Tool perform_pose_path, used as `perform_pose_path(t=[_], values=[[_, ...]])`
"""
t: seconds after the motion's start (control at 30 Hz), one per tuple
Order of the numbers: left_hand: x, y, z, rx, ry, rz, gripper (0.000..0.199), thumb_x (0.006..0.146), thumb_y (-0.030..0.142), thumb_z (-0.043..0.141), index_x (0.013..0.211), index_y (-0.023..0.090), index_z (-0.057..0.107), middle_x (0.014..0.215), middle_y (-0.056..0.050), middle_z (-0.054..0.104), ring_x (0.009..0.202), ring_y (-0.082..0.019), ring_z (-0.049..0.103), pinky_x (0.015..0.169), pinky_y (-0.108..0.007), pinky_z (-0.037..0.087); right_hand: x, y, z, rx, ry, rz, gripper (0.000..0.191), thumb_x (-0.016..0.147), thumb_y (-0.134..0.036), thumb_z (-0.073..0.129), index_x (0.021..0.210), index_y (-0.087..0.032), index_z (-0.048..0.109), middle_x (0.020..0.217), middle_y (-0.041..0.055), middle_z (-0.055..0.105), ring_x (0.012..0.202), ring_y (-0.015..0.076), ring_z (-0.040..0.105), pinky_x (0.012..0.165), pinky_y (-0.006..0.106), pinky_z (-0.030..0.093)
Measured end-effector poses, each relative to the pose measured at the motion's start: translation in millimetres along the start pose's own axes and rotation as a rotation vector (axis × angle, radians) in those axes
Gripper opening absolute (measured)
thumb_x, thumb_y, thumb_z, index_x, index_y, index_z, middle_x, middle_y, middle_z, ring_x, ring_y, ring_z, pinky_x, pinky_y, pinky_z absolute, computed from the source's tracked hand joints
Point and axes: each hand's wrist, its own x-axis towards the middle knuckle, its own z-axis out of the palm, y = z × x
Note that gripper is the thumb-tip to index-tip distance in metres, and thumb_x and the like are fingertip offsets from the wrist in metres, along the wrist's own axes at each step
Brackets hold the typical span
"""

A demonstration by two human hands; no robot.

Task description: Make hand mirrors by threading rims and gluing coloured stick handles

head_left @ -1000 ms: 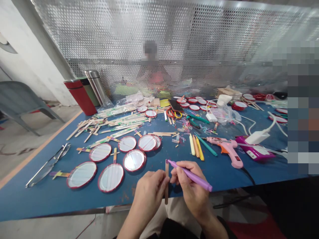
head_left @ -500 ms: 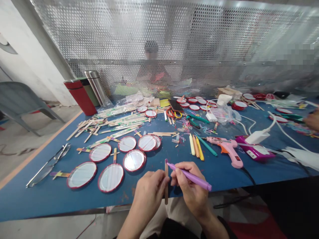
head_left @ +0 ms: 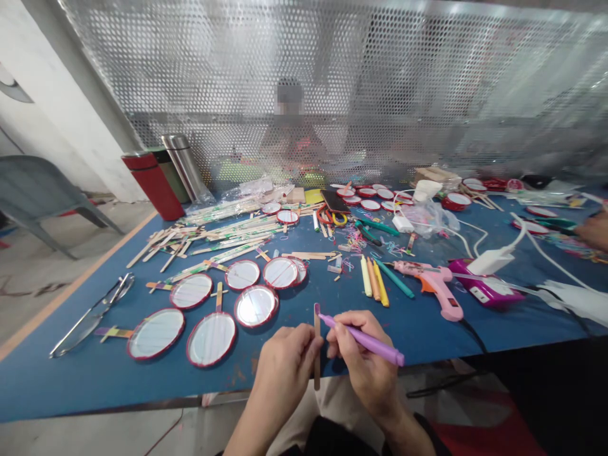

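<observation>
My left hand [head_left: 291, 361] pinches a wooden craft stick [head_left: 317, 370] upright at the table's front edge. The stick's top end carries a patch of purple. In my right hand [head_left: 365, 354] is a purple marker [head_left: 373, 342], held like a pen, its tip close beside the coloured end; whether it touches I cannot tell. To the left lie several round, red-rimmed mirror-like discs [head_left: 211, 340], some with coloured craft sticks attached. Yellow and orange markers [head_left: 375, 285] and a teal marker [head_left: 395, 280] rest beyond my right hand.
A pink glue gun [head_left: 434, 278] and a purple power strip [head_left: 484, 285] lie on the right, with cables. Loose craft sticks [head_left: 228, 237] are heaped at the back left, near a red flask [head_left: 154, 183]. Eyeglasses [head_left: 92, 316] sit far left. Another person's hand [head_left: 593, 231] shows at the right edge.
The marker tip has shifted slightly down and right from the stick's top, and the purple patch looks a little larger. My left hand holds the stick in the same place.
</observation>
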Motion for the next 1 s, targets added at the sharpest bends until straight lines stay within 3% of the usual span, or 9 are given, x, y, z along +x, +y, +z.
perform_pose_path(t=[0.23, 0.47, 1.0], values=[[0.0, 0.4, -0.4, -0.027, -0.021, -0.02, 0.028, 0.093, 0.023, 0.044, 0.066, 0.021, 0.05, 0.061, 0.002, 0.059, 0.061, -0.014, 0.057, 0.057, -0.021, 0.038, -0.4, 0.0, 3.3, 0.008, 0.109, -0.022, 0.005, 0.092, -0.021, 0.054, 0.092, -0.021, 0.059, 0.072, -0.0025, 0.062, 0.053, 0.0095, 0.061, 0.051, 0.021, 0.05], [0.0, 0.5, -1.1, -0.04, -0.025, -0.03, 0.027, 0.093, 0.023, 0.045, 0.067, 0.02, 0.051, 0.062, 0.002, 0.06, 0.061, -0.014, 0.057, 0.057, -0.021, 0.037, -0.7, 0.5, 0.1, -0.009, 0.041, -0.025, 0.005, 0.093, -0.02, 0.054, 0.091, -0.021, 0.059, 0.071, -0.0032, 0.062, 0.053, 0.0086, 0.06, 0.052, 0.02, 0.049], [-0.3, 0.6, -1.2, -0.042, -0.013, -0.005, 0.026, 0.092, 0.02, 0.046, 0.067, 0.019, 0.052, 0.063, 0.001, 0.06, 0.06, -0.014, 0.056, 0.057, -0.022, 0.036, -0.5, 1.1, 2.5, -0.021, 0.045, -0.028, 0.006, 0.092, -0.019, 0.055, 0.092, -0.022, 0.06, 0.071, -0.0041, 0.063, 0.056, 0.0086, 0.061, 0.056, 0.02, 0.05]])
